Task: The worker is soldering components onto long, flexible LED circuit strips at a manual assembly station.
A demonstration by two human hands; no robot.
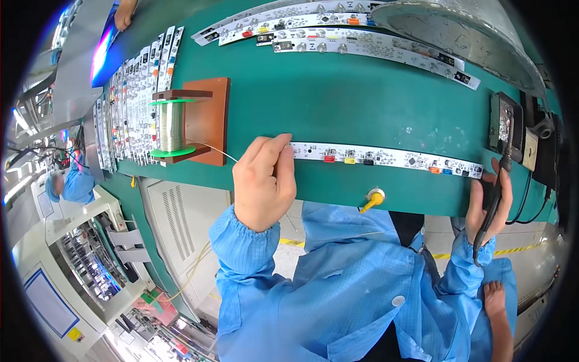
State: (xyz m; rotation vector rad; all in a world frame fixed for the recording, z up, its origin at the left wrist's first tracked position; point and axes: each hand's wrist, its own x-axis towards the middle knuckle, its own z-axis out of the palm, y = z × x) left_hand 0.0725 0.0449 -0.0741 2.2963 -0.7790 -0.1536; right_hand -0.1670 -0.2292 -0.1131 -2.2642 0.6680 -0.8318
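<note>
A long narrow white circuit board (395, 160) with red, yellow, black, orange and blue connectors lies across the green mat near its front edge. My left hand (262, 184) is closed, thumb and fingers pinching the board's left end. A thin solder wire (212, 148) runs from a spool (172, 125) on a brown wooden holder (208, 120) towards that hand; whether the fingers grip it is hidden. My right hand (476, 211) is closed around a black soldering iron (491, 209), its fingertips at the board's right end. The iron's tip points away from me, beside a dark box (505, 123).
Many similar boards (136, 102) stand in rows at the left. More boards (368, 45) lie at the back, partly under a grey metal duct (464, 30). A yellow plug (374, 200) sits at the mat's front edge. At the far left are machines and another person (78, 181).
</note>
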